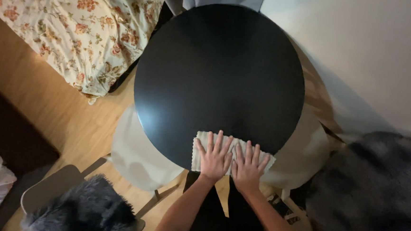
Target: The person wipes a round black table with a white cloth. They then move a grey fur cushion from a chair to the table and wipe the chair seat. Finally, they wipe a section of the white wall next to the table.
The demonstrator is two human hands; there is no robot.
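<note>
Low in the middle of the frame, the left hand (214,158) and the right hand (248,166) lie side by side, palms down and fingers spread flat, pressing on a pale folded cloth (203,144) without gripping it. The cloth sits at the near edge of the round black desk (220,73), which fills the centre of the frame. A flowered bedspread (78,27) covers the bed at upper left, and a dark furry rug (377,188) lies at lower right.

Person: both forearms bare, no sleeves; left hand (214,159) and right hand (247,168) without rings; dark clothing below.
</note>
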